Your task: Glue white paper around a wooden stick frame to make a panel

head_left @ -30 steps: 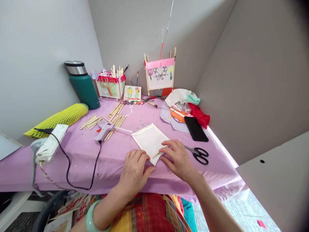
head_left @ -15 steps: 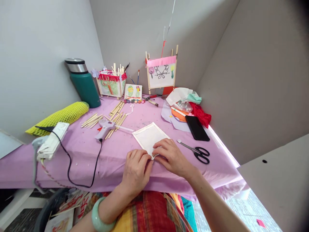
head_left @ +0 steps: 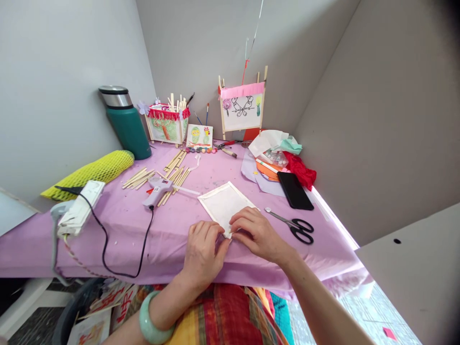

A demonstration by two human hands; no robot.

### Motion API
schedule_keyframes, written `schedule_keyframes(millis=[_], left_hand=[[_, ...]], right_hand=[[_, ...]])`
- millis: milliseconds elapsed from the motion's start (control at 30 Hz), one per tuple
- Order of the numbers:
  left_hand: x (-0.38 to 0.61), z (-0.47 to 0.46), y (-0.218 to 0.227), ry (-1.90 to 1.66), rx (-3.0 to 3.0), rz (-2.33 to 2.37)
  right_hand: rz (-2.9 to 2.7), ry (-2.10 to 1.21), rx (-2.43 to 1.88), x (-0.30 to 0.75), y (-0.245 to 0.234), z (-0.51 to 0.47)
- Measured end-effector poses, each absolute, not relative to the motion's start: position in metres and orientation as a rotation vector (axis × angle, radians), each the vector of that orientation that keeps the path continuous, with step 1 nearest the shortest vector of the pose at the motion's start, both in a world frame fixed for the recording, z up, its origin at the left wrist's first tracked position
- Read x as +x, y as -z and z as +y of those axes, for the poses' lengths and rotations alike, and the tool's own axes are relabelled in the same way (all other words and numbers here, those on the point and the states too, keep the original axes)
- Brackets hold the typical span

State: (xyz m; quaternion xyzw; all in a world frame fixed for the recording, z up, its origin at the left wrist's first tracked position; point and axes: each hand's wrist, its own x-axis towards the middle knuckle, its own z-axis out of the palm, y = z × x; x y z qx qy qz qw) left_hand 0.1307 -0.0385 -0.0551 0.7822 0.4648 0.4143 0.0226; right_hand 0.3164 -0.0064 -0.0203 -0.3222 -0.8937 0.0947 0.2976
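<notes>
A white paper panel (head_left: 224, 203) with a raised, paper-covered border lies on the pink tablecloth in front of me, turned so one corner points at me. My left hand (head_left: 204, 249) pinches that near corner from the left, thumb and fingers closed on its edge. From the right, my right hand (head_left: 253, 232) grips the same corner, its fingers curled over the border and hiding part of it. Black-handled scissors (head_left: 293, 225) rest just right of my right hand. Left of the panel lies a lilac glue gun (head_left: 157, 190) on its side.
Loose wooden sticks (head_left: 176, 184) lie beyond the glue gun. A power strip (head_left: 81, 208) and its cords occupy the left, near a green bottle (head_left: 129, 127). A phone (head_left: 295, 190) and crumpled papers sit at right. Paper lanterns (head_left: 241, 112) stand at the back.
Both hands remain at the near corner. My fingers have shifted slightly, so a little more of the white corner shows between them. The whole view has moved slightly.
</notes>
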Motion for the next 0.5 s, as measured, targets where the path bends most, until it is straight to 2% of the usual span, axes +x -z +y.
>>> schedule_keyframes(millis=[500], left_hand=[[0.1304,-0.0404,0.0543,-1.346,2.415,1.402]], right_hand=[[-2.389,-0.243,-0.827,0.3154,0.0216,-0.0064]])
